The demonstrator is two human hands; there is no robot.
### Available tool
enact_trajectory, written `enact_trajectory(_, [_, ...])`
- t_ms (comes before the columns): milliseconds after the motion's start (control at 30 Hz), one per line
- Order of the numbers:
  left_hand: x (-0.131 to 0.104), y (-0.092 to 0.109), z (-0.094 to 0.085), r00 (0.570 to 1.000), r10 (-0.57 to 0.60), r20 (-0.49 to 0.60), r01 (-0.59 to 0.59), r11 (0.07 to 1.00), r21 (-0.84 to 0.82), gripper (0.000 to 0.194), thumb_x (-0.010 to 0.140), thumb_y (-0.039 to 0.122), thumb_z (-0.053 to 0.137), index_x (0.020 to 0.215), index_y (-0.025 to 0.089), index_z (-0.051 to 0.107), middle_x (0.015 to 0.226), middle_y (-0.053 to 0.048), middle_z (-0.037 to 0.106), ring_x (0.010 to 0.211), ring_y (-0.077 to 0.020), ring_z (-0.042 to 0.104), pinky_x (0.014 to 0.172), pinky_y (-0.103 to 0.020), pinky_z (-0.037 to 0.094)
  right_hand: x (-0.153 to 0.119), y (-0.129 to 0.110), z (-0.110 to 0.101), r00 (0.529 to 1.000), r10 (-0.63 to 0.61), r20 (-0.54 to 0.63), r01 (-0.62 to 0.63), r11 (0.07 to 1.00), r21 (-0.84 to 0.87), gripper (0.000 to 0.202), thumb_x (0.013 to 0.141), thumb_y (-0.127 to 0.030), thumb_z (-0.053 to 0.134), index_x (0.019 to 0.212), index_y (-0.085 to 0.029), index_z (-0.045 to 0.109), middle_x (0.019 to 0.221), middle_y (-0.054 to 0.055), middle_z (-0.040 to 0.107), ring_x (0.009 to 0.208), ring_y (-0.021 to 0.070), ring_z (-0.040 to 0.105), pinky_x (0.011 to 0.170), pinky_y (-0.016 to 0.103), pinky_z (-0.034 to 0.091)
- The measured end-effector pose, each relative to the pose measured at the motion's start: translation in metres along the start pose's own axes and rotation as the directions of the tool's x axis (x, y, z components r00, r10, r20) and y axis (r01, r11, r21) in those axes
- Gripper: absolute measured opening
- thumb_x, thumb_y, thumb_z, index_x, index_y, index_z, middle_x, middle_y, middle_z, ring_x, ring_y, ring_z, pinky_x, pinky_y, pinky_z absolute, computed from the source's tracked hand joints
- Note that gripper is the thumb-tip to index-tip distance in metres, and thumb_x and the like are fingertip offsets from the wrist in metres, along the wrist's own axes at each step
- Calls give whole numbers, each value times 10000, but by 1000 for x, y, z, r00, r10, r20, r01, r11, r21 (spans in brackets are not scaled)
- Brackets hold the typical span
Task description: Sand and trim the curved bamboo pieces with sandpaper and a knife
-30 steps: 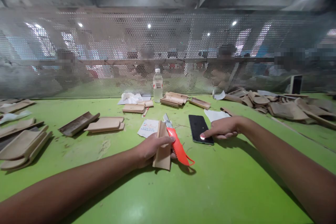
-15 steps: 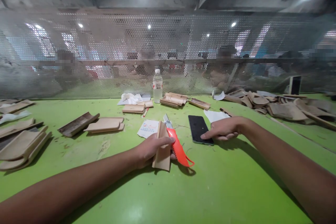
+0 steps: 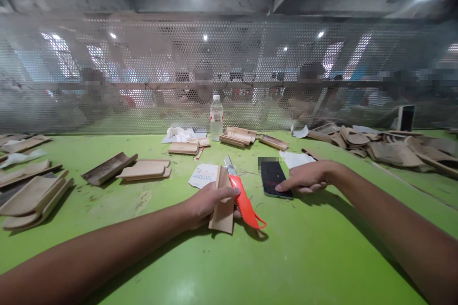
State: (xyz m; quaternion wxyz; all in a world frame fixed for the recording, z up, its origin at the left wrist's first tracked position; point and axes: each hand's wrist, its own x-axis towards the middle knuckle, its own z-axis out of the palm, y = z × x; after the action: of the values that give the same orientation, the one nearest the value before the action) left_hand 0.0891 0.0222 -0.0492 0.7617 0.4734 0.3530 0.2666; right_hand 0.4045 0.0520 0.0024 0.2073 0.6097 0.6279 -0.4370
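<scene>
My left hand [image 3: 203,202] is closed around a pale curved bamboo piece [image 3: 222,217] and a knife with an orange handle [image 3: 245,202]. Its thumb lies across the bamboo onto the handle, while the metal blade [image 3: 230,166] points away from me. On the right, a dark phone [image 3: 272,178] lies flat on the table. One outstretched digit of my right hand [image 3: 307,176] touches the lower part of the screen, and the other fingers are curled in beside it. Just behind the bamboo is a white printed abrasive sheet [image 3: 202,175].
The green table [image 3: 286,257] carries bamboo pieces [image 3: 145,170] at left and a larger heap [image 3: 390,147] at right. A water bottle [image 3: 216,121] stands near the perforated metal screen [image 3: 161,100]. Paper [image 3: 295,158] lies behind the phone. Blurred people show through the screen.
The whole view has shifted very slightly to the right. A pixelated patch now covers the phone's upper end. Both hands keep their positions on the same things.
</scene>
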Motion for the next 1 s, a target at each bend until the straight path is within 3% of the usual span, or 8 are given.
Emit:
enact_trajectory(167, [0, 0, 0, 1000, 7, 1, -7, 1000, -6, 323, 764, 365, 801, 918, 112, 671, 746, -107, 731, 665, -203, 709, 622, -290, 572, -6, 0, -2, 999, -29, -14, 29, 999, 30, 802, 908, -846, 367, 422, -211, 437, 315, -47, 286, 281, 60, 238, 363, 243, 199])
enact_trajectory(267, [0, 1, 0, 1000, -4, 2, 4, 1000, -10, 331, 763, 363, 804, 930, 111, 668, 751, -107, 734, 670, -210, 712, 637, -306, 579, -12, -12, 5, 987, -131, -94, 141, 985, 103, 822, 898, -873, 319, 424, -208, 416, 306, -55, 271, 289, 52, 234, 383, 229, 226])
enact_trajectory(367, [0, 0, 0, 1000, -22, 7, 22, 1000, -16, 354, 750, 372, 819, 931, 110, 663, 759, -109, 736, 665, -210, 709, 639, -311, 583, -14, -44, 28, 926, -313, -209, 338, 937, 93, 792, 885, -867, 381, 524, -180, 539, 362, -53, 375, 327, 60, 322, 426, 215, 323])
enact_trajectory(467, [1, -1, -1, 1000, -13, 25, 14, 1000, -22, 415, 740, 394, 834, 996, 105, 682, 783, -102, 737, 665, -206, 706, 614, -296, 572, -13, -83, 65, 875, -369, -313, 412, 908, 82, 661, 860, -811, 526, 718, -173, 622, 551, 2, 600, 413, 101, 481, 448, 232, 395])
enact_trajectory(567, [1, -2, -3, 1000, 17, 16, -17, 1000, -22, 476, 733, 434, 852, 1042, 109, 693, 781, -81, 727, 643, -194, 691, 583, -276, 556, -12, -111, 95, 793, -392, -466, 450, 893, 15, 539, 924, -669, 544, 692, -184, 579, 572, 7, 600, 460, 113, 496, 454, 233, 335])
enact_trajectory(700, [4, -5, -3, 999, 50, 14, -50, 998, -43, 577, 745, 599, 836, 1011, 107, 691, 799, -100, 721, 645, -180, 683, 603, -282, 575, -11, -118, 104, 669, -322, -670, 389, 920, -54, 381, 965, -459, 533, 708, -183, 582, 616, 28, 637, 515, 136, 531, 499, 257, 318])
enact_trajectory(833, [5, -6, -2, 989, 125, 85, -118, 990, -81, 580, 745, 638, 829, 943, 121, 659, 791, -88, 695, 688, -186, 695, 679, -324, 600, -7, -110, 99, 532, -367, -763, 322, 921, -218, 257, 1004, -333, 495, 997, -141, 665, 871, 110, 737, 727, 208, 649, 618, 284, 389])
enact_trajectory(1000, [3, -5, 1, 979, 161, 126, -157, 987, -40, 570, 733, 603, 858, 961, 120, 656, 756, -72, 677, 663, -171, 680, 672, -312, 590, -6, -110, 107, 549, -421, -723, 249, 907, -339, 417, 1004, -237, 474, 1401, -138, 553, 1021, 144, 768, 852, 283, 707, 701, 346, 454])
